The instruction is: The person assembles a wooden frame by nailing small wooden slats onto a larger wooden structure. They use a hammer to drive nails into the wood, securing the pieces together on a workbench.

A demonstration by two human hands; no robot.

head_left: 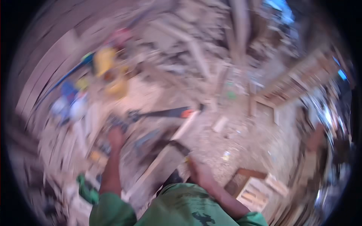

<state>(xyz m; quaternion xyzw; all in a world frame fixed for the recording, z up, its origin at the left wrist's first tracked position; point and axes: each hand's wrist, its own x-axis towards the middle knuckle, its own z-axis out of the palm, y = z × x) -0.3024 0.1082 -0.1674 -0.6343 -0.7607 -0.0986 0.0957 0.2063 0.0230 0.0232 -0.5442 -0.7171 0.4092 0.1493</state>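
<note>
Wooden board [163,162] lay at a slant in front of the person in the green shirt [177,207], between the two hands. Right hand [196,172] was just beside the board's right edge; couldn't tell if it was gripping anything, too blurred. Left hand [116,137] reached out to some dark clutter [117,122]; couldn't tell spread or closed there either. Long dark tool [164,113] with an orange end stretched across beyond the board. Yellow container [103,62] stood farther off, left. Slatted wooden crate [254,194] sat right of the right forearm, chip-strewn floor [245,143] beyond it.
</note>
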